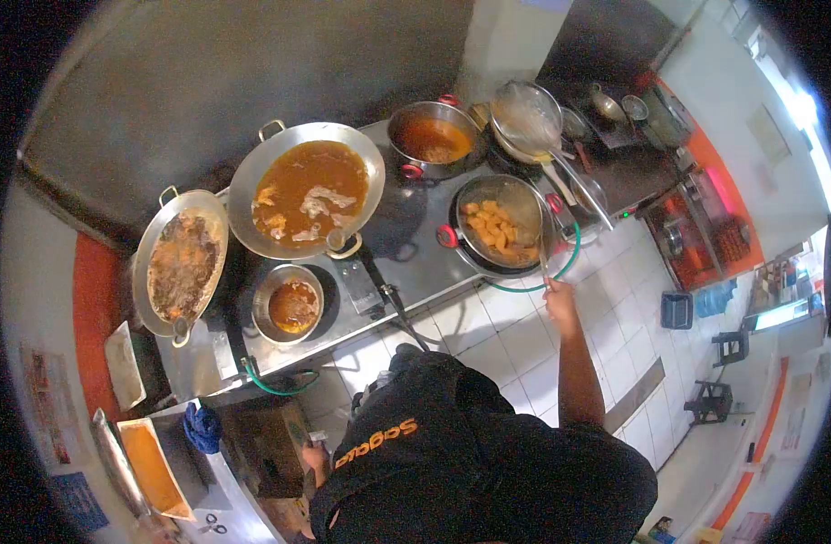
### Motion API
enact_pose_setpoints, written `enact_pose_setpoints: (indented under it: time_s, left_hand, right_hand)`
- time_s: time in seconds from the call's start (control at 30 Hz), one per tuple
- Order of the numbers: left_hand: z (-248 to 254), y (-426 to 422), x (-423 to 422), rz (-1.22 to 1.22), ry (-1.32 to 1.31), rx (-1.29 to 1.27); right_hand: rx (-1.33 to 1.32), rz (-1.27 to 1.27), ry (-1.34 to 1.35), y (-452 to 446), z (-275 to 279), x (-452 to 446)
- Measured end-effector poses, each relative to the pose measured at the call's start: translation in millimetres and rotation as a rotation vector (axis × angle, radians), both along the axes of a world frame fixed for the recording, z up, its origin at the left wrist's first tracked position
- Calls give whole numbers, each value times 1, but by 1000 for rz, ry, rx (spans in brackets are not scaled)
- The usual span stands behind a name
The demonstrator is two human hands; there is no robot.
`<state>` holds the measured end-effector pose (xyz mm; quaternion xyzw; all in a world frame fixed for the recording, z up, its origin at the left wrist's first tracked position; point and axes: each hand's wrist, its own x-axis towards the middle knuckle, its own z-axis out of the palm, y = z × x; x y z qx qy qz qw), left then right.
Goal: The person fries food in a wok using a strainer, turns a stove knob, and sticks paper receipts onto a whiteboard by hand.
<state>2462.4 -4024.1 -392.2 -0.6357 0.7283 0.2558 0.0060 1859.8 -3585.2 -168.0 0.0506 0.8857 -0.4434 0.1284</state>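
Note:
My right hand is closed round the handle of a long metal utensil, which reaches into a pan with red handles. Yellow-brown chunks of food lie in that pan. My left hand is low beside the black shirt, its fingers wrapped round a small pale object that is too unclear to name. Left of the red-handled pan, a large wok holds brown liquid with pale pieces. A small pan with bubbling brown contents sits below it.
An oval wok with frothing contents stands far left. Behind are a pot of orange-red liquid and a large strainer over pans. Scissors, a blue cloth and an orange-filled tray are lower left. Green hose edges the stove.

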Motion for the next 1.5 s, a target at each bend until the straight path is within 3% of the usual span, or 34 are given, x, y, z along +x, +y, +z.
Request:
enact_pose_setpoints:
  time_s: [0.07, 0.17, 0.27, 0.37, 0.53, 0.63, 0.73, 0.83, 0.87, 0.97, 1.07, 1.13, 1.27, 1.37, 1.5]
  left_hand:
    - [-14, -3, 4, -6, -53, 19]
    - [12, 8, -7, 1, 90, 88]
    - [18, 12, -9, -3, 201, 92]
    - [-24, 14, 0, 47, 160, -54]
    - [4, 7, -16, -9, 180, -36]
    - [20, 8, -31, -19, 153, -20]
    - [-5, 3, -22, -23, 132, -22]
    - [-5, 11, -5, 24, 170, 11]
    - [2, 14, -5, 26, 193, 29]
    - [-6, 24, 5, 38, 170, -122]
    - [5, 32, 9, 211, 218, 42]
    - [4, 43, 17, 187, 91, 24]
    - [-19, 68, 37, 284, 154, 10]
    - [17, 92, 25, 316, 88, -49]
    - [33, 104, 28, 388, 218, 50]
  right_hand:
    - [223, 145, 236, 27, -32, -13]
    - [352, 211, 441, 35, -32, -9]
    - [393, 126, 552, 23, -27, 9]
    - [366, 119, 592, 11, -24, 31]
    - [347, 66, 443, -1, -32, 45]
    - [308, 103, 621, -3, -42, 36]
    - [-607, -262, -48, -24, -7, 38]
    - [-1083, -288, -229, -50, 36, 30]
    - [-1119, -269, -268, -57, 47, 25]
    - [-1090, -161, -320, -96, 79, 22]
    - [-1001, 26, -325, -151, 108, 17]
    - [-924, 122, -358, -189, 120, 11]
    - [-701, 322, -341, -274, 117, -8]
    - [-628, 420, -351, -340, 97, -22]
    - [-514, 530, -278, -430, 89, -36]
